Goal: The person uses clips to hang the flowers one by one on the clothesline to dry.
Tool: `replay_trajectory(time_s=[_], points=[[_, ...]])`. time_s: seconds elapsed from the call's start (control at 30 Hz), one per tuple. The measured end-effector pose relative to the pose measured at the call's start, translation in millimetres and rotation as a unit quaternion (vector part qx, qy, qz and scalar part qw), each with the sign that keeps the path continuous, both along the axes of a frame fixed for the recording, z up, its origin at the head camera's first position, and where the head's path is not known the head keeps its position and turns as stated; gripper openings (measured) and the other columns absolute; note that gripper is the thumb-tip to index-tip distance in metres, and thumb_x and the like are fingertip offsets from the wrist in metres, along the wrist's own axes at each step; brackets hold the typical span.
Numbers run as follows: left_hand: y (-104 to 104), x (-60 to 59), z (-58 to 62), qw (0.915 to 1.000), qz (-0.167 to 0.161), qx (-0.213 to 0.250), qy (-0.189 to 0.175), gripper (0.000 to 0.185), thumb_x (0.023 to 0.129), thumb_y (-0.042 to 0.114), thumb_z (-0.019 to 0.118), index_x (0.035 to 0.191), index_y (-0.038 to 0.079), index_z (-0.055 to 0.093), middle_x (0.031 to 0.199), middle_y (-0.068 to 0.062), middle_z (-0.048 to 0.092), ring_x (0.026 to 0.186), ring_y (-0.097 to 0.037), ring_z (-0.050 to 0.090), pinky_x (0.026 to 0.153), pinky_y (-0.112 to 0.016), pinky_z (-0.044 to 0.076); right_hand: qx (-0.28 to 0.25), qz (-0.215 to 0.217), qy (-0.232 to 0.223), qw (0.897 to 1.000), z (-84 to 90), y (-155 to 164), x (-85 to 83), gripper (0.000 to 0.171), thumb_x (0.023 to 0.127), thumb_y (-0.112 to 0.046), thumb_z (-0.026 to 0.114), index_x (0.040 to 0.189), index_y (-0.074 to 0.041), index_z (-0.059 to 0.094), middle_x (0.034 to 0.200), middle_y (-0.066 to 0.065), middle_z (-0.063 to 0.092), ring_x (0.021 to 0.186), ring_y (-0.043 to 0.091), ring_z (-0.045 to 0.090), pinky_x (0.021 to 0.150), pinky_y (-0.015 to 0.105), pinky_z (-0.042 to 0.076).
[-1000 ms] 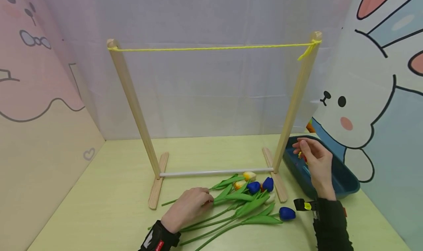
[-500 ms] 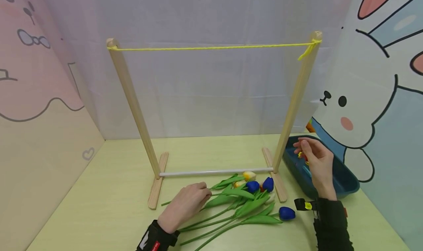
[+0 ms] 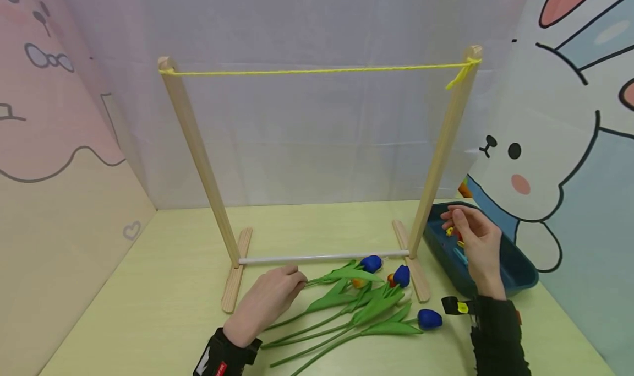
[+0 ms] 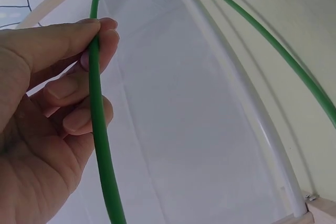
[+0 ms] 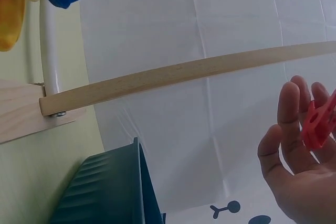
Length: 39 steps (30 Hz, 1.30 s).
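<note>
Head view: a blue tulip is pinched by its stem in the left hand near the white rail, a red clip is held in the right hand's fingers above the tray; the pick-up step is judged in hand, with raising to the yellow string required next

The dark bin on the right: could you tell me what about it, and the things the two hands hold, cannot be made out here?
- Dark bin: in the head view the right hand covers most of its contents; the right wrist view shows only an outer corner.
- Red clip: the right wrist view's edge cuts it off; tiny in the head view.
- Green stem: the left hand hides its lower end.
</note>
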State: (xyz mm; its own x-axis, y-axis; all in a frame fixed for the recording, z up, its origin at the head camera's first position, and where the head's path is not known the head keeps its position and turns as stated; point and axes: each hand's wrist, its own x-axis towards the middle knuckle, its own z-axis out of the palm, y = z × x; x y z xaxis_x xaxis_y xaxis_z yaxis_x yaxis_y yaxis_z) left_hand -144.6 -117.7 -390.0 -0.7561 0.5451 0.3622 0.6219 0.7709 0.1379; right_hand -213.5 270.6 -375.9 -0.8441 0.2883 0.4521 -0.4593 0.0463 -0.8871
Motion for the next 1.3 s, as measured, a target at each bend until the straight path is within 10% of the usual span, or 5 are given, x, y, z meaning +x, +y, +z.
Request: replay_trajectory(time_s=[0.33, 0.87, 1.3], points=[[-13, 1.0, 14.8, 0.9985, 0.018, -0.013, 0.050, 0.006, 0.089, 0.008, 0.075, 0.092, 0.012, 0.074, 0.087, 0.002, 0.065, 0.080, -0.013, 0.060, 0.067, -0.019, 0.051, 0.089, 0.109, 0.052, 0.989, -3.7, -2, 0.1, 0.035, 0.109, -0.010, 0.040, 0.109, 0.021, 0.057, 0.079, 0.001, 0.058, 0.066, 0.015, 0.047, 0.057, 0.026, 0.039], [-29, -2.6, 24.5, 0.9749, 0.095, 0.039, 0.197, 0.014, 0.081, 0.004, 0.079, 0.093, 0.011, 0.075, 0.080, 0.000, 0.043, 0.070, -0.011, 0.031, 0.063, -0.021, 0.026, 0.103, 0.144, 0.047, 0.983, -5.4, -6, -1.5, 0.030, 0.108, -0.007, 0.039, 0.109, 0.016, 0.059, 0.080, -0.009, 0.058, 0.064, 0.015, 0.044, 0.058, 0.035, 0.028], [-35, -6.9, 22.3, 0.9419, 0.158, 0.038, 0.294, 0.012, 0.087, 0.019, 0.076, 0.098, 0.020, 0.074, 0.070, 0.002, 0.071, 0.076, -0.023, 0.058, 0.080, -0.044, 0.044, 0.103, 0.139, 0.054, 0.983, -6.7, -8, -3.1, 0.030, 0.108, -0.004, 0.040, 0.110, 0.021, 0.056, 0.083, -0.010, 0.062, 0.065, 0.012, 0.047, 0.055, 0.029, 0.035]])
